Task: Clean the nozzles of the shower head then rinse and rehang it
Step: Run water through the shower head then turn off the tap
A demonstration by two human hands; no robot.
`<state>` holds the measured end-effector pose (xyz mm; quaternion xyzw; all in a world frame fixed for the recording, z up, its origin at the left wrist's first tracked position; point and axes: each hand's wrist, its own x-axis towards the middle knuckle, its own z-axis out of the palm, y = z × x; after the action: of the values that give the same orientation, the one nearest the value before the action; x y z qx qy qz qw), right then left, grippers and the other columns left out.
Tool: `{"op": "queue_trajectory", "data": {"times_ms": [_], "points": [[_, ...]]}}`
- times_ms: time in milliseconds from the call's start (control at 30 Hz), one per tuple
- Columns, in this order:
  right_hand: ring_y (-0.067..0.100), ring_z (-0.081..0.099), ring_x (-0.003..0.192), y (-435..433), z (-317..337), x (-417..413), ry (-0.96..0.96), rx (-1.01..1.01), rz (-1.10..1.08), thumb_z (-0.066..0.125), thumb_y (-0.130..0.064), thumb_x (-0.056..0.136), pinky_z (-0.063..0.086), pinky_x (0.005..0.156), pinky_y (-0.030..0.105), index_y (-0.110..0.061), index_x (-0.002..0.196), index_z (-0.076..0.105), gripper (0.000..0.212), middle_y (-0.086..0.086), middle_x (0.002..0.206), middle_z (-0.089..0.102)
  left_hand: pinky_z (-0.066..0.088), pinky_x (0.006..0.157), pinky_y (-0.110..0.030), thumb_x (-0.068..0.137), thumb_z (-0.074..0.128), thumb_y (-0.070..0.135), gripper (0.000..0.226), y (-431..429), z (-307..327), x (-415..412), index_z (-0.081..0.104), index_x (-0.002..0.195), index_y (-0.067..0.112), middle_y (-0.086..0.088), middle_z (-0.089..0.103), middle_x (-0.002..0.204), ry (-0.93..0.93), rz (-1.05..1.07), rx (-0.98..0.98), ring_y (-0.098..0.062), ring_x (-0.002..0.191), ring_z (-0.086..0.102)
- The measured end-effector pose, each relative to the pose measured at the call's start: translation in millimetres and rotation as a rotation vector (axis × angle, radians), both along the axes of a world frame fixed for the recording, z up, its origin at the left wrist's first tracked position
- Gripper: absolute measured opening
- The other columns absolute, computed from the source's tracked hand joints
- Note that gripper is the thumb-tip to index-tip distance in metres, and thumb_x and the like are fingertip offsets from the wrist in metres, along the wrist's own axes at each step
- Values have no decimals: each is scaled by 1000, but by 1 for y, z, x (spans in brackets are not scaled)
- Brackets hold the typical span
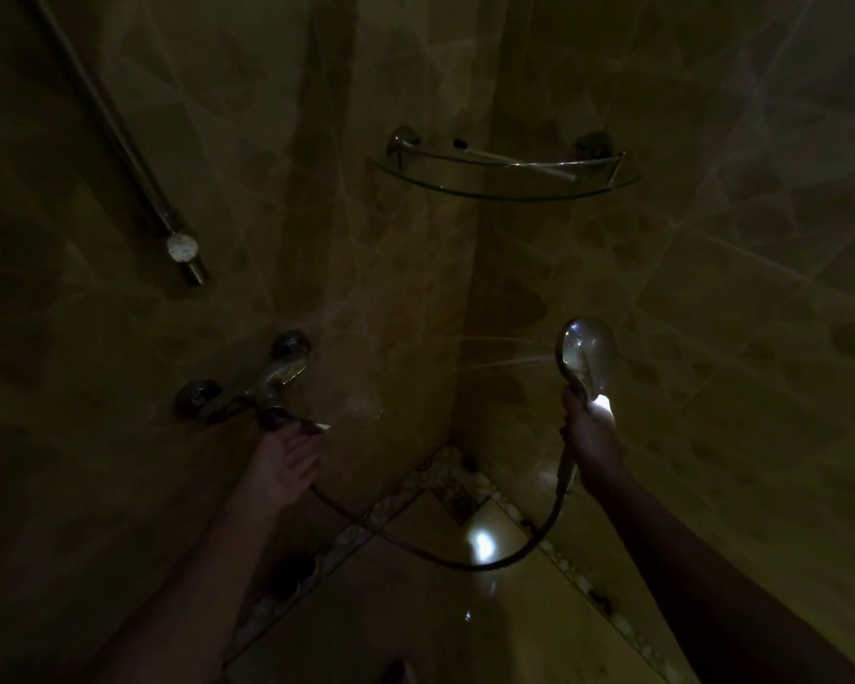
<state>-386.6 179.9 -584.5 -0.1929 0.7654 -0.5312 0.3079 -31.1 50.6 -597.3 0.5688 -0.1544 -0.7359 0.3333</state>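
Dim, tiled shower corner here. Gripping the shower head (pixel 586 355) by its handle with the right hand (pixel 588 431), with fingers (pixel 576 412) wrapped fully round the handle just below the round face and a bright glare on the thumb side. Holding that head upright, low on the right, off the wall, with the face turned left towards the corner and faint streaks of water spraying out that way. Trailing from the bottom of the handle, below the fist: the metal hose (pixel 465 566), looping down over the floor and back up to the left. Reaching with the left hand (pixel 287 456) up to the mixer tap (pixel 248 382) on the left wall, with fingers curled onto the mixer lever (pixel 275 416) under the tap body; too dark to tell how firmly. Higher on that wall, a slanting riser rail (pixel 114 135) with a knobbed bracket (pixel 182 246) near its lower end, well apart from the head. Up in the corner, a glass corner shelf (pixel 504 190) carrying a thin pale stick-like item (pixel 514 160). Down on the floor, a square drain (pixel 462 496) near a bright patch of reflected light.
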Motion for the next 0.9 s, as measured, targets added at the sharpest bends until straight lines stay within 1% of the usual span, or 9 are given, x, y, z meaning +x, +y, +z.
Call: {"op": "queue_trajectory", "data": {"times_ms": [67,200,367,467,567,667,733,833,900], "points": [[22,52,64,-6,-3,-2,27,7,-10,55,-44,91,41,67,43,-24,72,54,27,-1,64,51,47,82,-30,99,52,25,22,-3,-2,1,61,92,6,-14,59,125,6,9,14,-22,98,62],[22,60,70,-21,-5,-4,11,47,-41,57,-53,83,49,70,44,-28,88,50,27,1,77,60,47,79,-31,97,55,22,19,-10,-3,3,62,91,6,-13,63,113,6,22,52,-22,96,62],[20,59,72,-33,-11,-3,-8,54,-60,59,-49,90,47,68,40,-21,97,53,29,3,82,61,50,80,-34,94,57,16,13,-13,-5,4,65,91,5,-11,67,99,35,23,52,-20,89,64],[19,60,74,-42,-11,-1,-22,59,-58,58,-50,91,48,70,40,-21,104,56,32,0,85,63,58,66,-31,94,56,16,15,-22,-10,3,66,91,6,-11,69,97,59,59,58,-19,88,65],[20,59,72,-49,-10,-4,-18,58,-58,59,-54,87,46,68,41,-21,104,60,37,2,85,64,61,53,-26,93,54,16,15,-27,-16,-1,65,89,7,-9,75,83,77,100,51,-19,87,65],[21,60,73,-49,-6,-5,-20,68,-36,61,-54,85,46,68,41,-24,96,61,32,2,83,64,57,64,-32,95,52,18,16,-26,-21,-5,63,89,8,-6,78,70,97,117,26,-19,89,65],[22,62,72,-46,-3,-6,-14,74,-31,63,-56,81,48,68,41,-24,90,62,33,2,79,65,50,72,-33,96,51,20,16,-23,-23,-8,63,92,10,-6,77,79,120,137,18,-18,89,64],[20,62,64,-41,0,-9,-14,70,-13,67,-55,77,47,64,40,-20,85,66,36,-2,67,63,47,75,-29,99,47,22,18,-14,-21,-21,62,89,15,-8,64,102,81,123,2,-15,85,60],[19,58,61,-35,7,-12,-33,49,22,69,-48,81,45,61,37,-15,86,69,34,-2,63,60,46,73,-29,101,42,23,22,-5,-19,-36,59,87,18,-21,57,113,7,29,-19,-13,76,59]]}}
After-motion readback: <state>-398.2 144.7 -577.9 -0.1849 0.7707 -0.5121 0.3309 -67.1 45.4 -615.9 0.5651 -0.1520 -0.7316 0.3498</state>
